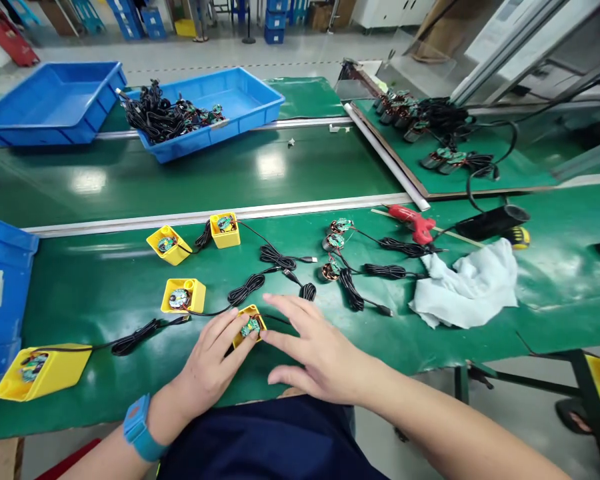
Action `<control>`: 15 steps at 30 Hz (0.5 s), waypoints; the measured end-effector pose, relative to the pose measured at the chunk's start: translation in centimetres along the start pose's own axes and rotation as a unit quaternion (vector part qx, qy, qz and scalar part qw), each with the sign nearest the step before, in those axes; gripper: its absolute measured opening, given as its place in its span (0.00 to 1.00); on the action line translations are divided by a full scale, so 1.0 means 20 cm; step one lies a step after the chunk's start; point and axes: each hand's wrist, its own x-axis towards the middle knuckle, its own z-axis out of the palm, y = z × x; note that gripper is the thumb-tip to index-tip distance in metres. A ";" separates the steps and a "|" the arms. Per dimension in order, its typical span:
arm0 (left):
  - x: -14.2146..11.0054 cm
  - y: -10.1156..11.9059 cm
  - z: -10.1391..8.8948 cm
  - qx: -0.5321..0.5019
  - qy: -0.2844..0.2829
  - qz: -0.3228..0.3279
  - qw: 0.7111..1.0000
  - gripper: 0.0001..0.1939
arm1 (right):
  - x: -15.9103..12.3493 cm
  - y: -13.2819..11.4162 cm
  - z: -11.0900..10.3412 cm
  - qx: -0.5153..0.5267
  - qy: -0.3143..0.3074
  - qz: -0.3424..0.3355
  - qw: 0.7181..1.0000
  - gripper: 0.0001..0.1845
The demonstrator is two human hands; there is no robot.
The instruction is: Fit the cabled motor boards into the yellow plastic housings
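In front of me a small yellow plastic box [258, 311] holds a green circuit board [251, 326]. My left hand [211, 360] rests over its left side, fingers around the box. My right hand [313, 350] is at the right with fingers spread, one fingertip by the box's right edge. A black cable [276, 319] runs out from the box under the right hand. To the left stand more filled yellow boxes, one [196, 295] close by and another [65, 373] at the near left, each with a coiled black cable.
Several copper-wound motors with boards [335, 241] lie right of centre. Beyond them are a red glue gun [413, 223], a black tube [495, 222] and a white cloth [467, 283]. A blue tray [220, 133] of cabled parts stands at the back; a blue bin [0, 233] stands left.
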 end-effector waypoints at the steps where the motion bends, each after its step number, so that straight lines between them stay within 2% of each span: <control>1: 0.00 0.00 0.00 -0.003 0.000 0.000 1.000 0.27 | 0.02 0.00 0.02 -0.002 -0.016 0.002 1.000 0.28; 6: -0.01 0.00 0.02 -0.010 0.007 -0.001 1.000 0.26 | 0.06 0.04 0.06 -0.008 -0.046 -0.003 0.999 0.32; 15: 0.00 0.00 0.01 -0.003 0.012 0.002 1.000 0.25 | 0.06 0.05 0.10 -0.039 -0.029 -0.023 0.999 0.29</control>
